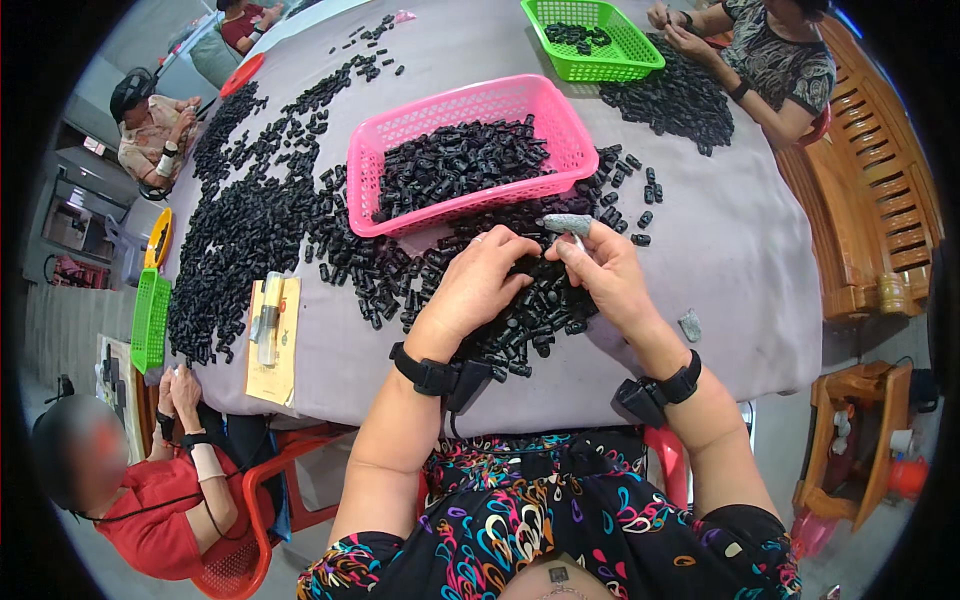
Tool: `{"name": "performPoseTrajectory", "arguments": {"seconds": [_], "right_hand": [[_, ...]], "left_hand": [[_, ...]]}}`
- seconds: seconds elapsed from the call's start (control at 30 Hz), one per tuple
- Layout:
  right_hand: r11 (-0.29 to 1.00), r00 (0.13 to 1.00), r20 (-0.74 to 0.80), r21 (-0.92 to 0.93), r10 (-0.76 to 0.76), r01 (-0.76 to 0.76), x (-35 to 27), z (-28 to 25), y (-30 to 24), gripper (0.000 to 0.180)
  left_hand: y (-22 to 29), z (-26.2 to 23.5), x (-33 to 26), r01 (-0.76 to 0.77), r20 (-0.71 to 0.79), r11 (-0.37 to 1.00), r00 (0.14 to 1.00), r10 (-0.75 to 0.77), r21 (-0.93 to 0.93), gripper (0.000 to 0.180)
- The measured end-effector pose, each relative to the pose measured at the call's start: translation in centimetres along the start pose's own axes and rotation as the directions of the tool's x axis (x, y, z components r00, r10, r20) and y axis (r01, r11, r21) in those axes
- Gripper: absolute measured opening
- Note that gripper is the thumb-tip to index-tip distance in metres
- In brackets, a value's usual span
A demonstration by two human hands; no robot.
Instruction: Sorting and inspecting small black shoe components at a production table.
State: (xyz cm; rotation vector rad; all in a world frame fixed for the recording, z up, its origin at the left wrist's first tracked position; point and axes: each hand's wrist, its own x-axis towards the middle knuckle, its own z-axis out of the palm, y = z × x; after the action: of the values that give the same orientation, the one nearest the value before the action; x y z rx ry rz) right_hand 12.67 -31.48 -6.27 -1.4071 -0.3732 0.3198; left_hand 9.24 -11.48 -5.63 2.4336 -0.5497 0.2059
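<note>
Small black plastic parts (pixel 530 320) lie in a heap under my hands at the near side of the table. My left hand (pixel 478 278) is over this heap with curled fingers, its fingertips close to my right hand; what they hold, if anything, is hidden. My right hand (pixel 612 275) is closed in a pinch just to the right, and the small thing in it is too hidden to name. A grey wrapping (pixel 567 224) covers its index finger. Just beyond both hands stands a pink perforated basket (pixel 470 212), partly filled with the same black parts.
More black parts (pixel 235 240) spread over the grey cloth (pixel 740 250) at left. A yellow booklet (pixel 272 370) carries a clear tube. Green baskets (pixel 600 70) stand far right and at the left edge. A grey scrap (pixel 690 325) lies right. Several people sit around the table.
</note>
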Motion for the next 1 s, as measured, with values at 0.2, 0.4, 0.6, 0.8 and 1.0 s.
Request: {"name": "performPoseTrajectory", "arguments": {"seconds": [0.2,0.4,0.6,0.8,1.0], "right_hand": [[0.999,1.000,-0.012,-0.034,-0.026,0.026,0.0,-0.1,0.2,0.029],[0.999,1.000,0.021,-0.039,0.002,-0.001,-0.1,-0.3,0.5,0.029],[0.967,0.989,0.003,-0.210,-0.150,0.147,0.0,-0.1,0.8,0.032],[0.992,0.998,0.067,-0.119,-0.023,0.031,-0.6,0.5,-0.5,0.034],[0.999,0.996,0.083,-0.043,-0.023,0.027,-0.5,0.5,-0.2,0.031]], "left_hand": [[-0.5,0.1,0.1,0.207,-0.062,0.934,0.970,-0.234,-0.293,0.020],[-0.2,-0.4,0.1,0.313,0.171,0.324,0.901,-0.398,-0.893,0.022],[-0.3,-0.6,-0.1,0.240,0.245,-0.057,0.908,-0.339,-0.969,0.030],[-0.3,-0.1,-0.1,0.179,0.232,-0.189,0.920,-0.317,-0.966,0.028],[-0.4,0.0,-0.1,0.178,0.240,-0.195,0.901,-0.362,-0.964,0.029]]}}
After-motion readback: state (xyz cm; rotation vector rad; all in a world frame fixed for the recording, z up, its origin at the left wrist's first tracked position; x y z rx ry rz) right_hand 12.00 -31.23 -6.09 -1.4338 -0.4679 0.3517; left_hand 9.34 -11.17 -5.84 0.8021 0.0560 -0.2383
